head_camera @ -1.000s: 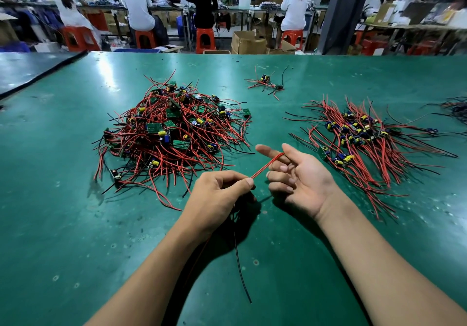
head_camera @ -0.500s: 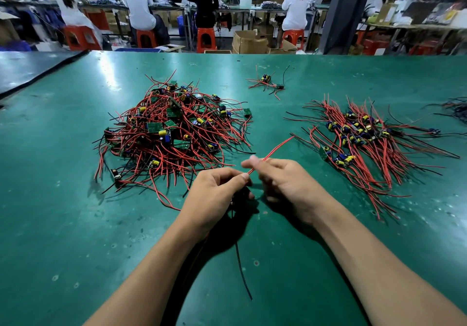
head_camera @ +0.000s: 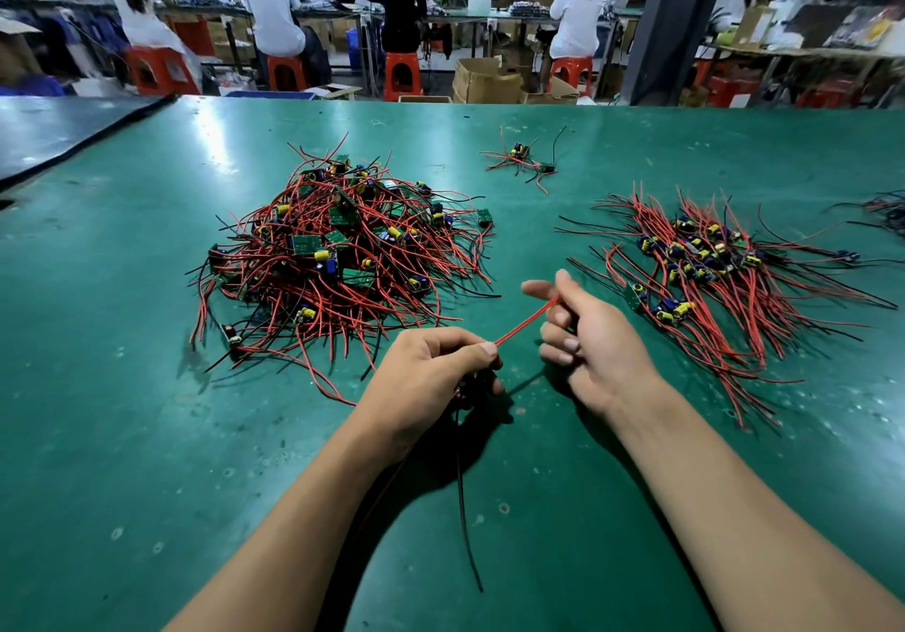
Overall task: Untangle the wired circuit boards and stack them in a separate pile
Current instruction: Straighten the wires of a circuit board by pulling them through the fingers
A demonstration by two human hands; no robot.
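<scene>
Our left hand [head_camera: 431, 367] was curled tight, pinching a red wire [head_camera: 524, 323] at its near end, with a black wire [head_camera: 465, 524] trailing below. Our right hand [head_camera: 587, 332] pinched the far end, lower fingers half curled. The tangle [head_camera: 343, 259] lay left on the table [head_camera: 122, 435], the pile [head_camera: 725, 279] right.

Green-matted workbench [head_camera: 147, 435] across most of the frame, scuffed and speckled. Left of centre, a tangled heap of wired circuit boards [head_camera: 343, 259]. At right, well apart, a flatter pile of boards [head_camera: 710, 269], red and black wires fanned outward. Upper centre, a small loose cluster [head_camera: 524, 161]. At the right edge, more wires [head_camera: 889, 210], cut off.
</scene>
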